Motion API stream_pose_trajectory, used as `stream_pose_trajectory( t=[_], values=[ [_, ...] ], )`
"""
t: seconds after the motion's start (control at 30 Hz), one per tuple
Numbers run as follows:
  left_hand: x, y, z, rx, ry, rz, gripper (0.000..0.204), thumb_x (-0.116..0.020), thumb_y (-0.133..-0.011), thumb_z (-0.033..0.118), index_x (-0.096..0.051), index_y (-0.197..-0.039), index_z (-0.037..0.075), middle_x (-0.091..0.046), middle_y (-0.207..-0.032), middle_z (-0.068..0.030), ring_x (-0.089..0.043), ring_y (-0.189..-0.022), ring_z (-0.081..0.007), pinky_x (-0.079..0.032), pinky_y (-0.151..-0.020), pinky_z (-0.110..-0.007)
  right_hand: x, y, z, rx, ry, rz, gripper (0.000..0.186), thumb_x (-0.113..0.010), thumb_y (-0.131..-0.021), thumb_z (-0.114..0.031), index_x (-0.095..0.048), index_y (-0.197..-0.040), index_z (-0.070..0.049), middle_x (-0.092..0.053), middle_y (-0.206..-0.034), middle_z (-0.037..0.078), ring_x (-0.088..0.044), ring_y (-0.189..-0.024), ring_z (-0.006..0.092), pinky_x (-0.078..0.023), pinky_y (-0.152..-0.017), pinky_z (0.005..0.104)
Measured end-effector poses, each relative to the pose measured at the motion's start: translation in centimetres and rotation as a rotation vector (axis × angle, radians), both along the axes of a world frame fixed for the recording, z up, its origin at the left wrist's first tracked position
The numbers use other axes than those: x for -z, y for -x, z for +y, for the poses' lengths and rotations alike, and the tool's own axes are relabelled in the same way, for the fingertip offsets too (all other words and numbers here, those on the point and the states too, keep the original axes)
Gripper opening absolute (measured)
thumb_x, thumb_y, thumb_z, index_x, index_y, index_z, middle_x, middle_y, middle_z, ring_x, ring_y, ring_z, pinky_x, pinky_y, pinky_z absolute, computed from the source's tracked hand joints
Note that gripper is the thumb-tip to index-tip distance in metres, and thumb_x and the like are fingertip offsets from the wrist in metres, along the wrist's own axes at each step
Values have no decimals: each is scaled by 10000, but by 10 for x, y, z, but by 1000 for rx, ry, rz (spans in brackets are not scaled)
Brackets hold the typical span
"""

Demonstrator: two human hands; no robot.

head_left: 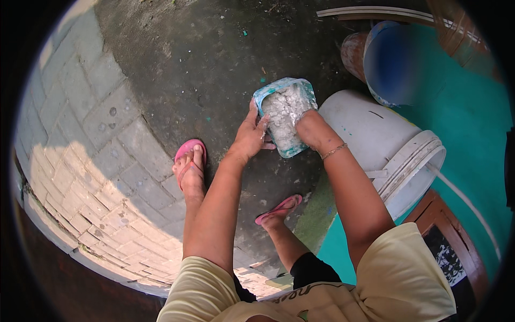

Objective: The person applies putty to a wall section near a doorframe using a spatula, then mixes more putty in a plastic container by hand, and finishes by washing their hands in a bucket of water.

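Note:
A rectangular plastic tub (286, 83), blue-green and smeared with white, is held up over the ground in front of me. It contains a lumpy white paste-like material (283, 107). My left hand (251, 134) grips the tub's left side, with white smears on the fingers. My right hand (316, 131), a thin bracelet at the wrist, reaches in over the tub's right side. Its fingers are sunk in or hidden by the white material, so I cannot see how they are bent.
A white bucket (365, 121) stands close to my right forearm, beside a teal wall (466, 177). Beyond it is a container with a blurred blue inside (394, 64). Long strips (386, 11) lie at the far right. Paving blocks (107, 123) border the dark ground on the left.

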State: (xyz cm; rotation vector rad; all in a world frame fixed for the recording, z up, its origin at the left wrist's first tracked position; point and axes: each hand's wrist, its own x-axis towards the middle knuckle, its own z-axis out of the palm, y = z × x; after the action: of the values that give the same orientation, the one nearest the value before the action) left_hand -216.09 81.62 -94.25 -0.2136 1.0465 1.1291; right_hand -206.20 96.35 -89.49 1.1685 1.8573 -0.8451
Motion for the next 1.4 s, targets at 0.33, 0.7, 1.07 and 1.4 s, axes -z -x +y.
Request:
stream_pose_trajectory(
  t=[0.33,0.7,1.07,1.4],
  values=[
    [-2,-3,1,-11,-5,-24,695,-462,-970,253,11,-1479,241,-415,-1351,-192,-646,-856,-307,-589,-701,-412,6,-4,15,-236,-119,58,232,-495,-769,-100,-664,-831,46,-624,-930,276,-591,-952,411,-478,-840,420],
    [-1,-10,7,-69,-26,10,673,-452,-974,235,-8,-1479,217,-395,-1368,-188,-649,-756,-260,-596,-645,-385,13,20,-18,-299,-309,-134,271,-505,-827,-95,-570,-1066,15,-633,-999,236,-618,-964,366,-495,-839,432],
    [-1,-14,8,-86,-30,35,617,-430,-981,215,-63,-1477,229,-457,-1309,-170,-658,-802,-264,-598,-629,-392,20,-11,-34,-234,-285,-50,218,-506,-806,-106,-580,-973,14,-632,-943,255,-622,-929,387,-497,-812,443],
    [6,-11,-4,-93,-21,42,642,-450,-975,217,-52,-1478,220,-440,-1335,-179,-653,-758,-250,-596,-631,-374,-30,36,-1,133,212,-344,322,-502,-821,-158,-603,-875,142,-613,-849,308,-620,-849,411,-487,-758,431]
  ],
)
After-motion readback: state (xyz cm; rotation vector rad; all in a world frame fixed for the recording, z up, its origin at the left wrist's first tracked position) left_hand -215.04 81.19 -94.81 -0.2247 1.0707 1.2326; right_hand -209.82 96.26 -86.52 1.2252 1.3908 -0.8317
